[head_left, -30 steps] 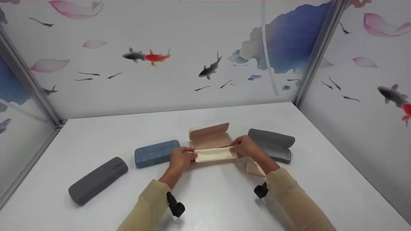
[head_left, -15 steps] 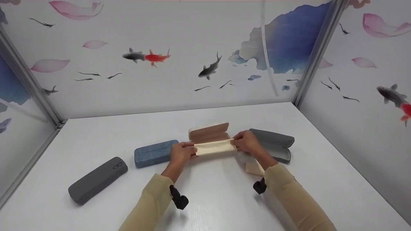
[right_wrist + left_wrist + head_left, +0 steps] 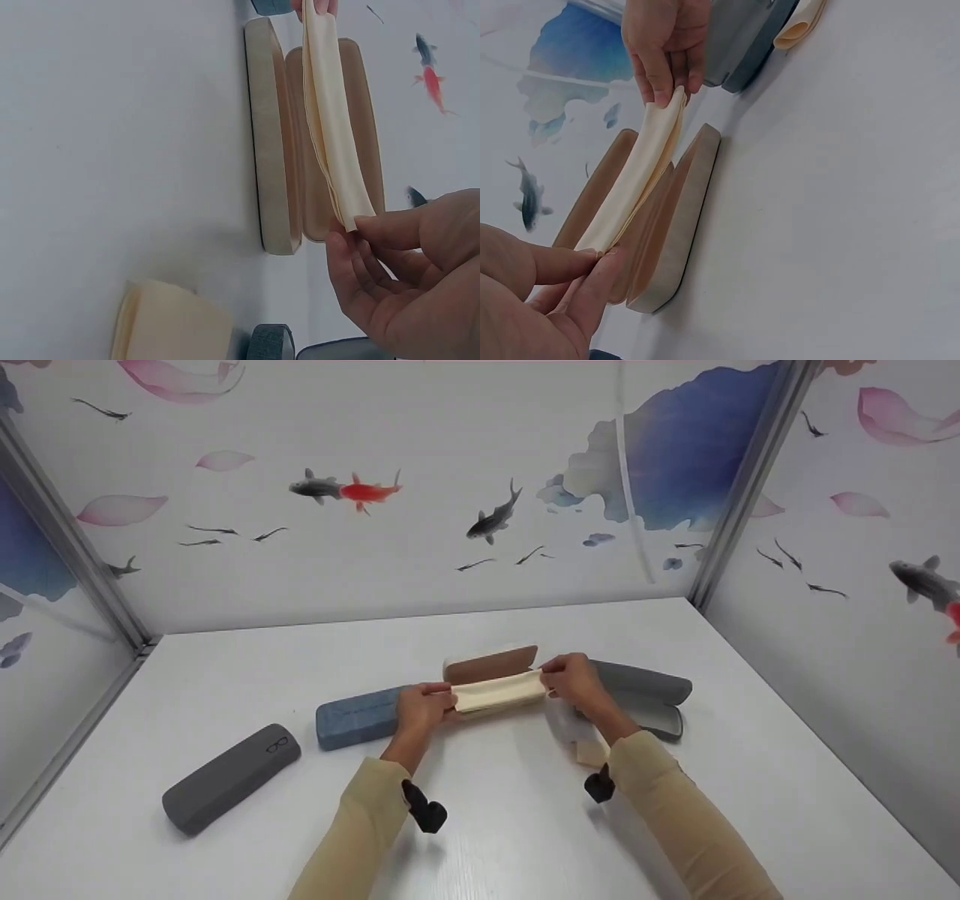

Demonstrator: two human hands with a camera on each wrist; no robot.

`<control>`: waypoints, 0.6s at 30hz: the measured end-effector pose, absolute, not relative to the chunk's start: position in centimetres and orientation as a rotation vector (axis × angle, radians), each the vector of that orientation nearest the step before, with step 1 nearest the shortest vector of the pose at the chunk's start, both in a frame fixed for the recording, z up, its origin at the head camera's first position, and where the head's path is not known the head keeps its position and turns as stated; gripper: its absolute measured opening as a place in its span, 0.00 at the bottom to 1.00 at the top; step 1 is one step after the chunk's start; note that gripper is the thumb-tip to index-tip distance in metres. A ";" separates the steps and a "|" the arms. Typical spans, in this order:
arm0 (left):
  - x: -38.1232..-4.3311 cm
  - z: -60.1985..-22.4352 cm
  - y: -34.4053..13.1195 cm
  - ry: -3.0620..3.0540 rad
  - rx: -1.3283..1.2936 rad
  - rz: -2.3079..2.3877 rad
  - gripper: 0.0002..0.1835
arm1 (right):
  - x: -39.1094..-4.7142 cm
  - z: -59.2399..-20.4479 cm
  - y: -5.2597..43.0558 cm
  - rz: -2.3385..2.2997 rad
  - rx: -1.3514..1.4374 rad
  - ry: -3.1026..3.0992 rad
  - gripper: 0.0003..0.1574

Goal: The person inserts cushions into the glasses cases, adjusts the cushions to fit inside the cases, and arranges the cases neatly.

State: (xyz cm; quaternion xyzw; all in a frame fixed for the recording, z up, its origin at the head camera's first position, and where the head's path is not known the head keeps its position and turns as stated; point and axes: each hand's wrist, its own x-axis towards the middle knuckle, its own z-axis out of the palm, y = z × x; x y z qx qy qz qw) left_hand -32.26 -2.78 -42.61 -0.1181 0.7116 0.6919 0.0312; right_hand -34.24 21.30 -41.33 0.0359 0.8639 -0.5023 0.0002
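A folded cream cloth [image 3: 499, 694] is stretched between my two hands. My left hand [image 3: 421, 711] pinches one end between thumb and fingers. At the other end, my right hand [image 3: 579, 684] does the same. Just behind and below the cloth stands an open glasses case [image 3: 271, 142], pale outside and tan inside, its lid [image 3: 491, 666] tilted up. Both wrist views show a gap between the cloth and the case's inside, with the layered folds hanging along one edge. In the head view the cloth hides most of the case's lower half.
A blue case [image 3: 356, 718] is close by my left hand; a dark grey closed case [image 3: 232, 778] lies farther left. Beyond my right wrist a grey case [image 3: 645, 684] stands open. Another folded cream cloth [image 3: 591, 753] and something whitish and translucent [image 3: 566, 721] lie below that wrist.
Both hands have carried the stretched cloth away from me, from in front of the open tan-lined case to over it. The cases on the table stay where they were.
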 end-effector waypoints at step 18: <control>-33.5 -43.5 -1.9 2.292 -0.384 2.147 0.11 | -35.2 -41.7 20.8 -1.608 0.230 2.723 0.14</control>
